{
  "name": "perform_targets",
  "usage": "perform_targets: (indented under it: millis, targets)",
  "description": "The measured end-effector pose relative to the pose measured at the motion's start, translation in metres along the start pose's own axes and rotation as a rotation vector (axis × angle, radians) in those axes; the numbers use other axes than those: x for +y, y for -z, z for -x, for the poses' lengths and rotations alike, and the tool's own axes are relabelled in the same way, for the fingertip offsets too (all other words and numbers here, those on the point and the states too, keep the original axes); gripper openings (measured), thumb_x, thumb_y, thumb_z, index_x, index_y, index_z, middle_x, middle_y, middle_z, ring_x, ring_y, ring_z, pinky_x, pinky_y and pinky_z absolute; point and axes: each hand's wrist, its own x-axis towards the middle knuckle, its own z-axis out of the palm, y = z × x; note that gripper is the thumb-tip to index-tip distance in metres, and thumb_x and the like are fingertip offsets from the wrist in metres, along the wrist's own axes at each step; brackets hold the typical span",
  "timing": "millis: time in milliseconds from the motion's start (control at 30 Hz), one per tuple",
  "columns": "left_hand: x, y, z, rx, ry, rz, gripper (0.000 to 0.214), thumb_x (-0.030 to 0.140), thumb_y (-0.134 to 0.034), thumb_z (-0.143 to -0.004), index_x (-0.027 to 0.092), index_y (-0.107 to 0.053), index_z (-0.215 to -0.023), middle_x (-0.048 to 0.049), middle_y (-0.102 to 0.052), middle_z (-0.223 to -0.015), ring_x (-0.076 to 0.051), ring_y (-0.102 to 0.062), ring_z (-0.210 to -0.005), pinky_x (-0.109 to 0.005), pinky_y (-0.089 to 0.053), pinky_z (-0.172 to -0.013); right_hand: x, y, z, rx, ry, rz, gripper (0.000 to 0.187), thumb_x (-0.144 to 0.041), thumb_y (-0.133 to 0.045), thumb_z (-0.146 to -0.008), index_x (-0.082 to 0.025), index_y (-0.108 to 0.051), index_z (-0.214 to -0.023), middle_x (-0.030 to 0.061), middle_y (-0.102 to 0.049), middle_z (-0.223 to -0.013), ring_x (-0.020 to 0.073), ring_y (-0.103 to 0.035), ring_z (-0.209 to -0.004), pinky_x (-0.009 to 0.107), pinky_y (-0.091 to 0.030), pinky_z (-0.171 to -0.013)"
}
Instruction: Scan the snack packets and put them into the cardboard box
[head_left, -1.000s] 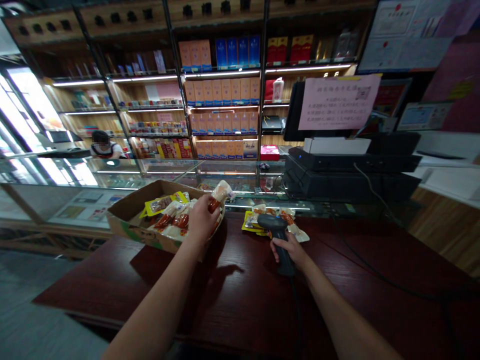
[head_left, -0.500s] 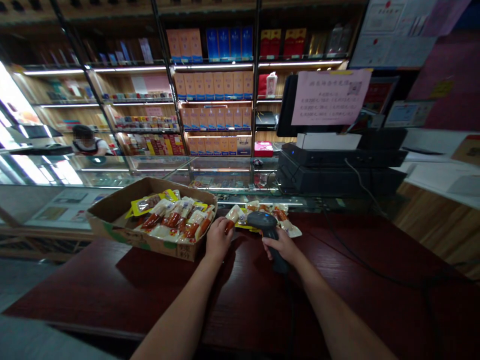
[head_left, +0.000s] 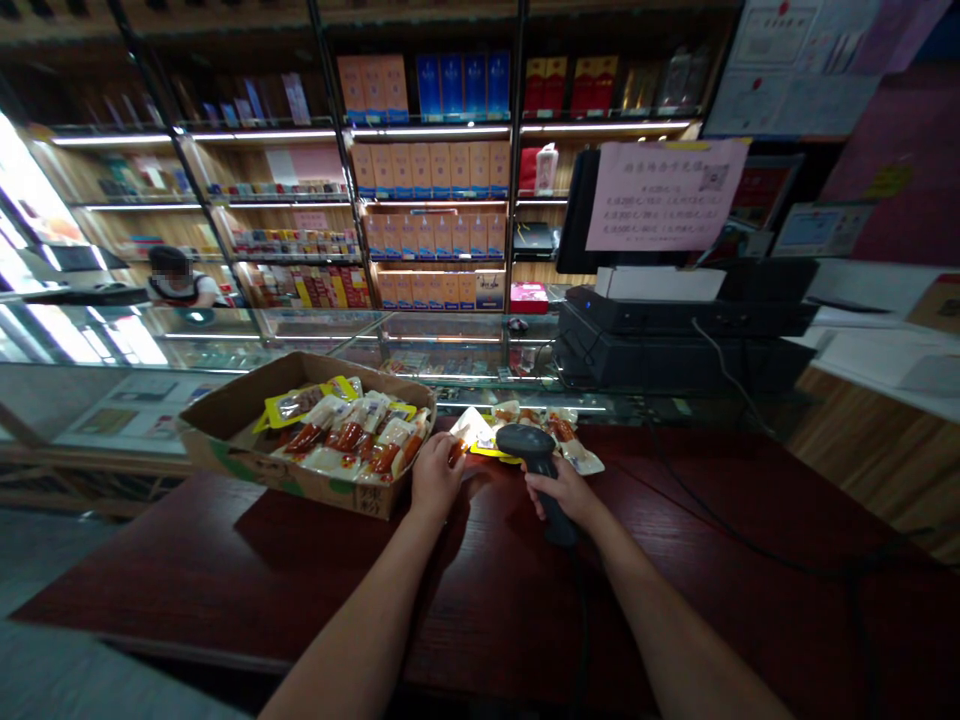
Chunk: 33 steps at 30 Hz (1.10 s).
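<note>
My left hand (head_left: 439, 477) grips a clear vacuum packet of red sausage snack (head_left: 466, 433), its top rising past my fingers toward the scanner. In my right hand (head_left: 562, 490) is a dark grey handheld barcode scanner (head_left: 534, 465), its head tilted forward over the counter. A few packets lie in a loose yellow-and-clear heap (head_left: 529, 432) just beyond it. To the left, an open cardboard box (head_left: 225, 450) holds several similar packets (head_left: 346, 435), and its right corner sits close to my left hand.
Everything stands on a dark red wooden counter (head_left: 225, 560). Behind it are a glass display case (head_left: 450, 345), black register equipment (head_left: 675, 345), and a pink notice (head_left: 666, 195). Shelves of boxed goods (head_left: 431, 170) line the back wall, and a person (head_left: 176, 280) stands far left. A black cable (head_left: 750, 530) crosses the counter.
My left hand has come down from above the box's right corner, carrying the packet toward the scanner. The scanner stays nearly still, and the view has shifted slightly.
</note>
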Motion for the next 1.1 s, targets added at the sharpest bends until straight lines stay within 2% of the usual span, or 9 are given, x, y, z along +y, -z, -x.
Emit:
perform_targets:
  millis: [133, 233, 367, 500, 633, 733, 933, 1033, 1100]
  targets:
    - [0.002, -0.005, 0.002, 0.012, 0.091, 0.045, 0.012, 0.022, -0.058, -0.073, 0.018, -0.057, -0.084, -0.0043, -0.062, -0.088, -0.016, -0.059, -0.084, -0.028, -0.045, -0.079, -0.009, 0.015, 0.001, 0.074, 0.002, -0.050, 0.028, -0.037, -0.067, -0.066, -0.016, -0.053, -0.078, -0.0041, -0.057, -0.050, 0.0116, -0.052, -0.035, 0.023, -0.043, -0.034]
    - [0.013, -0.012, 0.000, -0.053, 0.225, 0.038, 0.014, 0.029, -0.060, -0.071, 0.019, -0.055, -0.079, -0.0008, -0.063, -0.076, -0.014, -0.059, -0.070, -0.025, -0.044, -0.069, -0.017, 0.044, 0.002, 0.249, -0.011, -0.128, 0.029, -0.037, -0.070, -0.062, -0.016, -0.055, -0.074, -0.0032, -0.058, -0.049, 0.0115, -0.051, -0.034, 0.024, -0.044, -0.034]
    - [0.042, -0.022, -0.013, -0.180, 0.264, -0.018, 0.017, 0.034, -0.062, -0.069, 0.019, -0.054, -0.074, -0.0009, -0.063, -0.070, -0.015, -0.060, -0.067, -0.024, -0.041, -0.063, -0.018, 0.090, 0.007, 0.518, 0.025, -0.252, 0.031, -0.035, -0.071, -0.060, -0.015, -0.056, -0.078, -0.0035, -0.057, -0.046, 0.0113, -0.051, -0.034, 0.023, -0.043, -0.033]
    - [0.081, -0.038, -0.038, -0.260, 0.222, -0.114, 0.021, 0.038, -0.061, -0.069, 0.019, -0.057, -0.077, -0.0055, -0.066, -0.075, -0.019, -0.063, -0.074, -0.025, -0.041, -0.064, -0.013, 0.117, 0.012, 0.646, 0.072, -0.377, 0.030, -0.034, -0.069, -0.062, -0.015, -0.057, -0.081, -0.0030, -0.058, -0.048, 0.0112, -0.052, -0.036, 0.022, -0.045, -0.035]
    - [0.116, -0.063, -0.062, -0.356, 0.162, -0.201, 0.031, 0.043, -0.059, -0.070, 0.015, -0.062, -0.082, -0.0122, -0.067, -0.083, -0.024, -0.063, -0.083, -0.029, -0.044, -0.068, -0.012, 0.119, 0.012, 0.663, 0.088, -0.426, 0.029, -0.034, -0.069, -0.062, -0.016, -0.057, -0.081, -0.0036, -0.057, -0.047, 0.0111, -0.051, -0.035, 0.022, -0.044, -0.035]
    - [0.131, -0.085, -0.073, -0.423, 0.089, -0.262, 0.033, 0.042, -0.058, -0.070, 0.013, -0.066, -0.084, -0.0160, -0.066, -0.093, -0.026, -0.062, -0.089, -0.030, -0.045, -0.073, -0.015, 0.115, 0.011, 0.654, 0.101, -0.423, 0.030, -0.036, -0.069, -0.061, -0.017, -0.057, -0.081, -0.0038, -0.057, -0.047, 0.0112, -0.051, -0.035, 0.023, -0.044, -0.034]
    - [0.133, -0.120, -0.081, -0.418, 0.073, -0.353, 0.041, 0.045, -0.058, -0.071, 0.012, -0.068, -0.094, -0.0177, -0.061, -0.104, -0.028, -0.058, -0.098, -0.034, -0.045, -0.079, -0.019, 0.106, 0.011, 0.604, 0.137, -0.430, 0.034, -0.037, -0.071, -0.060, -0.016, -0.056, -0.083, -0.0043, -0.057, -0.048, 0.0111, -0.051, -0.036, 0.022, -0.044, -0.035]
    - [0.132, -0.124, -0.082, -0.396, 0.067, -0.329, 0.049, 0.052, -0.057, -0.071, 0.011, -0.068, -0.095, -0.0179, -0.060, -0.105, -0.028, -0.057, -0.100, -0.034, -0.044, -0.081, -0.021, 0.101, 0.010, 0.559, 0.145, -0.450, 0.034, -0.037, -0.071, -0.060, -0.016, -0.056, -0.082, -0.0044, -0.057, -0.048, 0.0108, -0.050, -0.034, 0.022, -0.043, -0.034]
    - [0.132, -0.120, -0.081, -0.373, 0.060, -0.301, 0.048, 0.053, -0.052, -0.075, 0.010, -0.068, -0.091, -0.0175, -0.060, -0.103, -0.027, -0.057, -0.098, -0.033, -0.043, -0.081, -0.022, 0.098, 0.010, 0.538, 0.146, -0.452, 0.034, -0.037, -0.071, -0.060, -0.015, -0.056, -0.082, -0.0045, -0.057, -0.048, 0.0107, -0.050, -0.034, 0.022, -0.042, -0.033]
